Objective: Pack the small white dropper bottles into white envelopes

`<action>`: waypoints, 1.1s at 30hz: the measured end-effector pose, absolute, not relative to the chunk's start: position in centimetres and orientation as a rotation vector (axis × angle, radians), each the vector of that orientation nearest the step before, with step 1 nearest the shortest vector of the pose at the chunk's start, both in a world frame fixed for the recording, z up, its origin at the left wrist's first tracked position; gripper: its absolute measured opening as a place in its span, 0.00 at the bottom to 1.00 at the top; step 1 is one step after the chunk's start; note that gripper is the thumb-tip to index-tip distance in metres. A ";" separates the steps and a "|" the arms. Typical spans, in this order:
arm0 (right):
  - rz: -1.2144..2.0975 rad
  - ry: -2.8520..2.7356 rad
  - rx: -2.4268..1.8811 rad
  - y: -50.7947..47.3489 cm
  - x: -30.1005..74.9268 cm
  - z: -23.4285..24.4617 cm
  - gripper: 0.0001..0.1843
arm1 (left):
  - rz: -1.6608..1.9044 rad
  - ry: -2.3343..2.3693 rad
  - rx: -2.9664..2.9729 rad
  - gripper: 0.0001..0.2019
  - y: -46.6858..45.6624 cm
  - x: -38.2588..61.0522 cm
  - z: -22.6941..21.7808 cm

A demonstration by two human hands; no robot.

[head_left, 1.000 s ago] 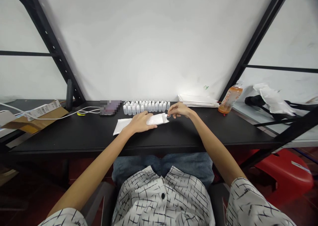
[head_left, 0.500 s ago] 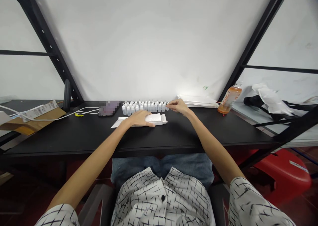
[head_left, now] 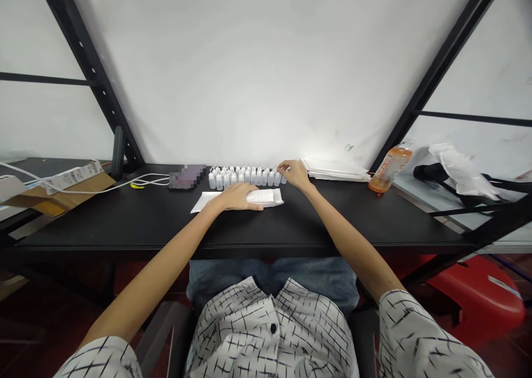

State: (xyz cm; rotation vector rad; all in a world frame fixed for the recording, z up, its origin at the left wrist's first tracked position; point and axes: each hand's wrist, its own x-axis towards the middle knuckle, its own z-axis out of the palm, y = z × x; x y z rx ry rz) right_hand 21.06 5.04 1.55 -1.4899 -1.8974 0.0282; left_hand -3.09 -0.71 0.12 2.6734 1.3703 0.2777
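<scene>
My left hand (head_left: 238, 197) lies palm down on a white padded pouch (head_left: 265, 197), pressing it onto a flat white sheet (head_left: 203, 202). My right hand (head_left: 296, 174) is apart from the pouch, reaching to the far end of a tight group of small white plastic dropper bottles (head_left: 247, 178). Its fingertips are at or just touching the last bottles, and I cannot tell whether one is pinched. Nothing shows held in it. Part of the pouch is hidden under my left fingers.
The black table (head_left: 124, 223) also holds a pixelated phone (head_left: 187, 177), a white cable (head_left: 137, 181), a stack of white sheets (head_left: 334, 170) and an orange drink bottle (head_left: 389, 168). A labelled cardboard box (head_left: 62, 187) lies at left. Black metal frame bars stand at both sides.
The pouch has gone from being lifted at an angle between both hands to lying flat under my left hand. My right hand has let go of it and moved to the bottles.
</scene>
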 end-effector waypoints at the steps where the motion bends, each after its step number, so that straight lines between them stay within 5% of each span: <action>1: 0.034 -1.902 -1.481 5.0 21.2 1.4 0.09 | 0.283 1.373 2.668 0.40 -0.7 -3.1 0.2; 12: 0.553 -1.792 -1.232 4.3 25.3 2.4 0.04 | 0.413 1.332 2.545 0.35 -0.5 -4.1 0.4; 18: 0.991 -1.645 -1.108 3.2 25.8 3.3 0.12 | 0.412 1.340 2.545 0.35 -0.5 -4.1 0.5; 33: 1.347 -2.090 -1.128 2.6 24.3 2.2 0.13 | 0.415 1.331 2.548 0.33 -0.7 -4.1 0.6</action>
